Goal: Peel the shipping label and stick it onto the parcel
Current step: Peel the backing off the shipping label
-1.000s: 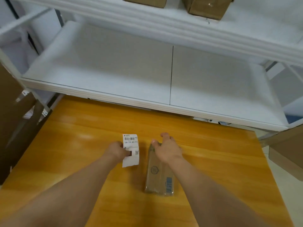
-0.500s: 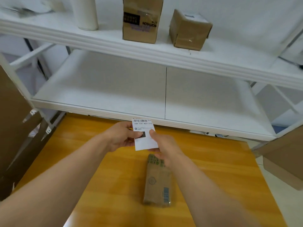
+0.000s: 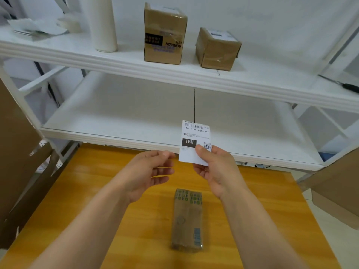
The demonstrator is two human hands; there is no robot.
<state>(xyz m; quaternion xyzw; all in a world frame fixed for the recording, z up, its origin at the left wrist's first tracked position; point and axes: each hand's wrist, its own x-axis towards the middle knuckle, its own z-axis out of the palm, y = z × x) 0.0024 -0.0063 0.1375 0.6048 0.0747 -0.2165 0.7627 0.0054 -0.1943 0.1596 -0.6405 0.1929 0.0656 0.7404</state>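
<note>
Orange table [image 3: 97, 191], parcel [image 3: 187, 220] at 6 o'clock. Right hand [image 3: 217, 169] pinches shipping label [image 3: 195, 140]; left hand [image 3: 147, 171] open, empty. Best to pick a corner free with the left.

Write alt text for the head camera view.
The right hand pinches a white printed shipping label upright above a long brown wrapped parcel lying on the orange wooden table; the left hand is open beside it. White shelving stands behind.

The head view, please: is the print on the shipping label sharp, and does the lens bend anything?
Head view: the shipping label, pinched in the right hand, reads sharply; the upper shelf edge bows from wide-angle distortion; the frame's corners look soft.
</note>
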